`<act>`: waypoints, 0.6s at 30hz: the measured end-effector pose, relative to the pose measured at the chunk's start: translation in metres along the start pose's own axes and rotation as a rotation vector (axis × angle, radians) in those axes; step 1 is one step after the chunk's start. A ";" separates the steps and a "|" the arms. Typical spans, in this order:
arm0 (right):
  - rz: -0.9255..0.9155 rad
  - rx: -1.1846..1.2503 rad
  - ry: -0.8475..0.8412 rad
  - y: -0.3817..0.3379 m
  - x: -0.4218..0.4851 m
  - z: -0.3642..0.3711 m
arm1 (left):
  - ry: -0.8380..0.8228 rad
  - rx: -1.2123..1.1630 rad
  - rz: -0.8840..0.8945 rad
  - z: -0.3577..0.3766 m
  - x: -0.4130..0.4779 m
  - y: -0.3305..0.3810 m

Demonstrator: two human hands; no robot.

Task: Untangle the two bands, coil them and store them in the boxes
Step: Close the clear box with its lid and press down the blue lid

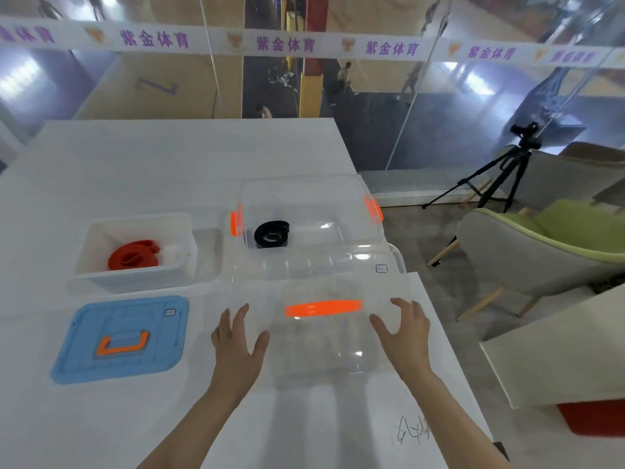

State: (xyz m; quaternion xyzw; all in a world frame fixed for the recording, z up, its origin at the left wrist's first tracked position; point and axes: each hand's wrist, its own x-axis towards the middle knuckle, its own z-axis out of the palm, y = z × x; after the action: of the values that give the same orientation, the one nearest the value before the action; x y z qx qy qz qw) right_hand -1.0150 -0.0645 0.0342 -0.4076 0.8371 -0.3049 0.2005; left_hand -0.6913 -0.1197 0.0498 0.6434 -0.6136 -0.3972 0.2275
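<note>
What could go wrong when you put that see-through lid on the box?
The clear lid is only held between the flat left hand and right hand, so it might slip. The coiled black band in the clear box could spring up and get pinched. The clear box sits near the table edge; a push might slide it off.

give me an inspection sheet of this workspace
surface: white table, pen scribble near its front edge
job's things: red coiled band in white opaque box; black coiled band in clear plastic box with orange latches; clear lid with orange handle in front of that box; blue lid with orange handle flat on table
clutter: nothing seen
hands: left hand and right hand touch the clear lid's sides, fingers extended
cables: nothing seen
surroundings: black tripod with camera, green-cushioned chair, glass wall with white banner
</note>
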 end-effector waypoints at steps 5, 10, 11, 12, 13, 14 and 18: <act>-0.058 -0.001 0.041 -0.043 0.042 -0.008 | 0.050 -0.001 0.028 -0.022 0.041 0.039; -0.101 -0.042 0.024 -0.081 0.098 -0.007 | 0.083 0.023 0.036 -0.039 0.108 0.069; -0.104 -0.058 0.014 -0.088 0.112 -0.007 | 0.089 0.036 0.034 -0.042 0.122 0.074; -0.107 -0.077 0.004 -0.095 0.125 -0.006 | 0.093 0.052 0.033 -0.044 0.137 0.077; -0.109 -0.095 -0.007 -0.103 0.139 -0.005 | 0.088 0.068 0.026 -0.047 0.152 0.080; -0.107 -0.108 -0.021 -0.110 0.153 -0.005 | 0.083 0.082 0.024 -0.049 0.167 0.084; -0.100 -0.168 -0.084 -0.130 0.206 0.000 | 0.076 0.069 0.032 -0.055 0.214 0.109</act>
State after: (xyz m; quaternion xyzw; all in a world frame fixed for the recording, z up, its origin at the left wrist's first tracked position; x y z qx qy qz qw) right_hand -1.0634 -0.2928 0.1037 -0.4767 0.8291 -0.2260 0.1851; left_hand -0.7290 -0.3537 0.1174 0.6557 -0.6279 -0.3474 0.2348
